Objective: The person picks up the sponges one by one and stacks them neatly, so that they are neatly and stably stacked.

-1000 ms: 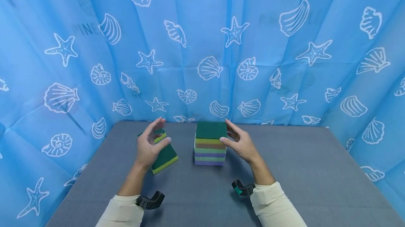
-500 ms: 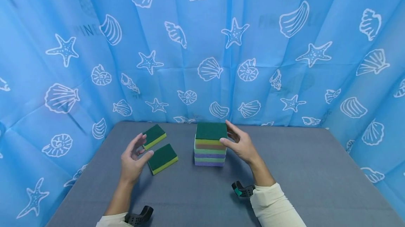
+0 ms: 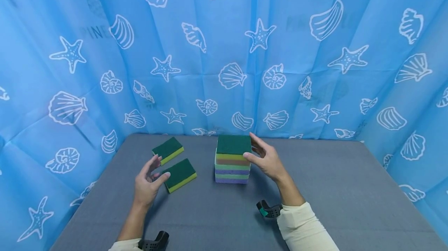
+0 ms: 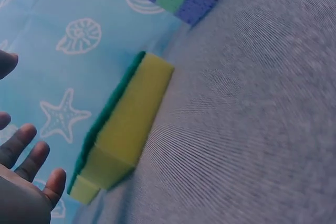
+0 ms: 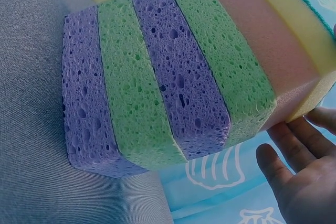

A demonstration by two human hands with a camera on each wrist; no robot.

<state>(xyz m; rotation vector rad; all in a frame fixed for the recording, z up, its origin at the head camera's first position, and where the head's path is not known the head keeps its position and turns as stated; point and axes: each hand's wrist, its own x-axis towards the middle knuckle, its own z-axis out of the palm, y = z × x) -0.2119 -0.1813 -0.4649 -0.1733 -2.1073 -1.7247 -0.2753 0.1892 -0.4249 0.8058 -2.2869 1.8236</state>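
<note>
A stack of sponges (image 3: 232, 167) stands upright mid-table. From the bottom, purple and green porous sponges alternate, then comes a pinkish one (image 5: 262, 30), topped by a yellow sponge with a dark green scouring face (image 3: 233, 144). My right hand (image 3: 268, 161) rests its fingertips against the stack's right side near the top. Left of the stack lie two yellow-and-green scouring sponges, a nearer one (image 3: 182, 175) and a farther one (image 3: 170, 150), green side up. Beside their left ends hovers my left hand (image 3: 146, 185), fingers spread and holding nothing; its thumb overlaps the nearer sponge in the head view.
Grey cloth covers the table (image 3: 329, 188). A blue curtain (image 3: 217, 48) printed with white shells and starfish hangs behind it and along both sides. Dark bands (image 3: 268, 209) are worn around both wrists, at cream sleeves (image 3: 308, 223).
My left hand has drawn back to the left and toward me, uncovering the two loose sponges. My right hand and the stack stay where they were.
</note>
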